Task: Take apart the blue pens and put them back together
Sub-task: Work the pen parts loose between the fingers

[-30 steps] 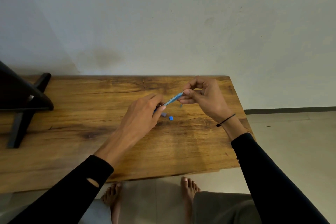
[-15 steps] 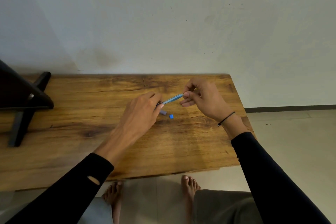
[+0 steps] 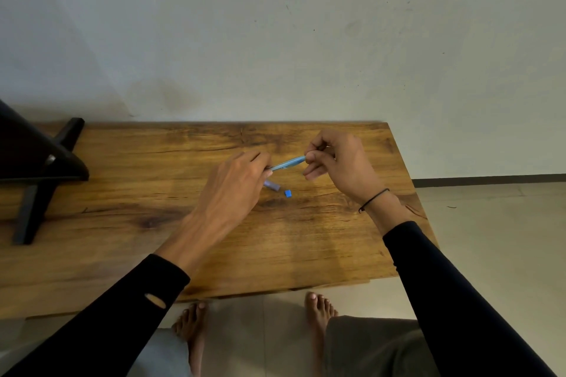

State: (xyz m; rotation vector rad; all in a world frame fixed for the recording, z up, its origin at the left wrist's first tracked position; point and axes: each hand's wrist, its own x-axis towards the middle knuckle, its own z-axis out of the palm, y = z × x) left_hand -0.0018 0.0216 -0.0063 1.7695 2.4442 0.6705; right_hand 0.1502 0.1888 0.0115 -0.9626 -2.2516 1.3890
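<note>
Blue plastic is what we find at the centre of the wooden table [image 3: 128, 193]: one blue pen [image 3: 288, 163] held in the air between both hands, tilted up toward 2 o'clock. We note the left hand [image 3: 235, 187] pinched shut on the pen's lower end, and the right hand [image 3: 340, 162] with thumb and forefinger closed on the upper end, its other fingers curled loosely.

On the table at 6 o'clock of the pen lie two loose parts, just apart from each other: a small purplish cap piece [image 3: 271, 185] and a small blue plug [image 3: 287, 193]. We judge from these that the pen is partly dismantled; whether the refill is in the barrel we cannot tell. Reassembly remains to be done, and we see no further pens here.

Against the frame half a second back, we record little change: both hands keep the same grip on the pen, the two loose parts lie as they did, and the left hand uncovers slightly more of the purplish piece.

A black stand [image 3: 36, 168] sits at 9 o'clock, well apart from the work.
</note>
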